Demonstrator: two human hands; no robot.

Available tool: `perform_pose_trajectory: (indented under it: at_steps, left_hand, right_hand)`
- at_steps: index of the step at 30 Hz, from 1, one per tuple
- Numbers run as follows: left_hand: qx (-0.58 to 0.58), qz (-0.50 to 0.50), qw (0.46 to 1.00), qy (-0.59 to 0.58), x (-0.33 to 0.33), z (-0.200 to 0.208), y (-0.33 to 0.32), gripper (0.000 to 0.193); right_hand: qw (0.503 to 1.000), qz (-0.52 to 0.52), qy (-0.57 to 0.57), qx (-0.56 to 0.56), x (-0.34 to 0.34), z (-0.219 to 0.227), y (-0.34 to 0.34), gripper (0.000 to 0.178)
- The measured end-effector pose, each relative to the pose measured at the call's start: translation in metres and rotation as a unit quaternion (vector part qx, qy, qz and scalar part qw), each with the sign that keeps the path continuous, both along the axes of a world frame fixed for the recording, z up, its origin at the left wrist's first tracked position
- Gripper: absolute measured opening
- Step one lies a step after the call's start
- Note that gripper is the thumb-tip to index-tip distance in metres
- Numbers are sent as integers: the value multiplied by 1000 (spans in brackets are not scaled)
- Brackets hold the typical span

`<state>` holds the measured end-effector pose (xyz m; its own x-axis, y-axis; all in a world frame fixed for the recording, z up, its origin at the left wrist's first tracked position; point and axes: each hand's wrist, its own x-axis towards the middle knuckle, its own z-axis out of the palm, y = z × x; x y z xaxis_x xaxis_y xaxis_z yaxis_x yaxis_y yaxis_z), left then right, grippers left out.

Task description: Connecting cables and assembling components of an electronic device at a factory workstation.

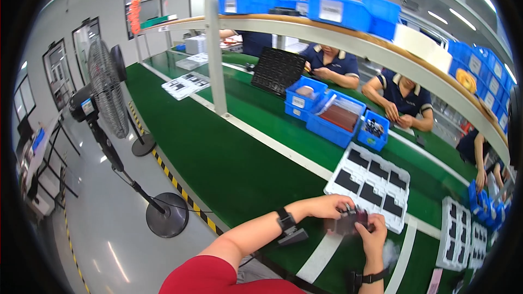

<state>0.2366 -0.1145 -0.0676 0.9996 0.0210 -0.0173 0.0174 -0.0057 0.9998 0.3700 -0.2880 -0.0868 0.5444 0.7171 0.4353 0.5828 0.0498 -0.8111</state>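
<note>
My left hand [328,206] and my right hand [374,234] are both closed on a dark, roughly rectangular part [345,224] with a reddish-brown sheen. The left fingers grip its far edge, and the right thumb and fingers pinch its right side. Motion blur hides its details. Just beyond my hands lies a white molded tray [376,159] with several flat black pieces in its compartments. Beneath the part, a pale strip [321,258] crosses the green bench top.
Blue bins [333,135] stand beyond the tray, near a black ridged panel [279,72]. Overhead runs a shelf [348,30] with a white post [214,49]. More white trays [454,234] lie right. Co-workers [406,95] sit opposite. A fan [103,92] stands left.
</note>
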Motion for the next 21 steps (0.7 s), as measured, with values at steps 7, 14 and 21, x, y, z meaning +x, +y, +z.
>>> perform_pose_trajectory:
  at_steps: [7, 14, 21]
  left_hand:
    - [-14, -10, 999, -41, -6, -18, -3, 42]
    - [-35, -16, 996, -85, 8, -39, -5, 44]
    - [-39, -14, 997, -68, 11, -48, -2, 43]
  right_hand:
    - [922, 130, 361, 47, -6, 16, -10, 9]
    - [978, 40, 186, -80, -1, -4, 3, 12]
    - [964, 62, 240, -99, -4, 7, 0, 10]
